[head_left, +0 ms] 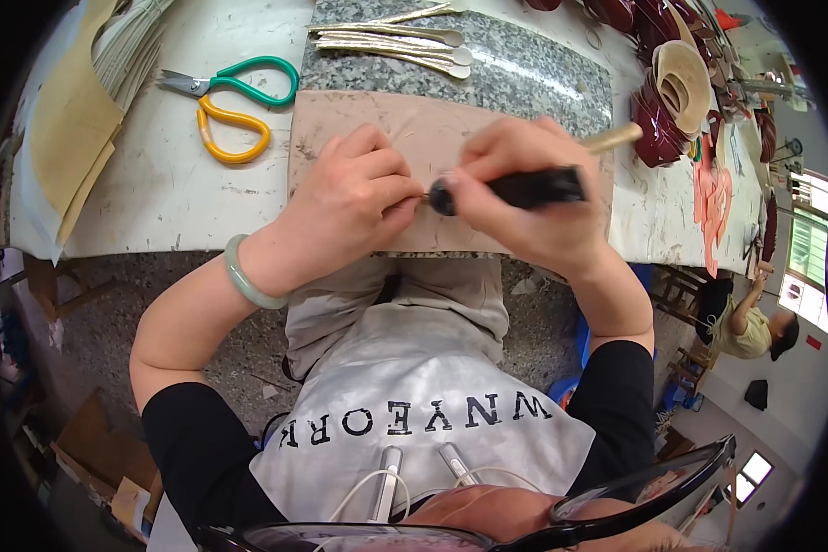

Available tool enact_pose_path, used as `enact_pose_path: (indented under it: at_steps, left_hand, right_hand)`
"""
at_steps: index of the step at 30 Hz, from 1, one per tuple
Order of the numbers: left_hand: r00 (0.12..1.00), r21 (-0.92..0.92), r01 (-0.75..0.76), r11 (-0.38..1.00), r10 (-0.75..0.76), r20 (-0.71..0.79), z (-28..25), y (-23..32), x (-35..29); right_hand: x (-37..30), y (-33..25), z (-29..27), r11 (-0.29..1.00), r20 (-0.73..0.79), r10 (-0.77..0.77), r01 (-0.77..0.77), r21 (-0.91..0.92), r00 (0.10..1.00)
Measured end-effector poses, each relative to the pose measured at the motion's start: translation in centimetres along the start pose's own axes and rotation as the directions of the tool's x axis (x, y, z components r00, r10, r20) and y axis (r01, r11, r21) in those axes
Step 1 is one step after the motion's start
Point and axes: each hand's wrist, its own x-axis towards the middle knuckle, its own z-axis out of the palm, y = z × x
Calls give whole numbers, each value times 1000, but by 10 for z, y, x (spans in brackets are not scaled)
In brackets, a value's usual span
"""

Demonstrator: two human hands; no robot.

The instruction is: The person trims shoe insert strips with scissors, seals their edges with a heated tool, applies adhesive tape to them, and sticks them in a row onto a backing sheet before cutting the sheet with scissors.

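My left hand [351,193], with a pale green bangle at its wrist, is closed over a pinkish-brown board [331,115]. Its thumb and fingers press together on something too small to make out. Gripped in my right hand [534,198] is a black tool [538,187] with a rounded end that points at my left fingertips. Its exact kind does not show. A pale gold rod [614,138] sticks out past the right knuckles; whether it belongs to the tool is unclear. Several gold strips [396,43] with rounded ends lie beyond the board on a speckled stone slab [543,60].
Left of the board lie scissors [239,106] with green and yellow handles, beside stacked tan sheets [87,120]. Dark red glossy pieces [655,115], cream curved pieces [681,87] and coral strips [711,202] lie at the right. A person [750,322] is farther off at right.
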Motion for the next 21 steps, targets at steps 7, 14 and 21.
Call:
enact_pose_path:
  at_steps: [7,14,21]
  left_hand:
    - [999,24,-31,999,32,-44,-8,-6,-13]
    - [999,-9,25,1000,-25,-26,-20,-13,-29]
    - [996,-45,63,997,-66,-65,-25,-17,-36]
  right_hand:
    - [10,-10,1,998,52,18,-15,-69,998]
    - [18,-14,5,998,78,-6,11,-58,997]
    - [23,-12,20,999,98,-33,37,-34,995]
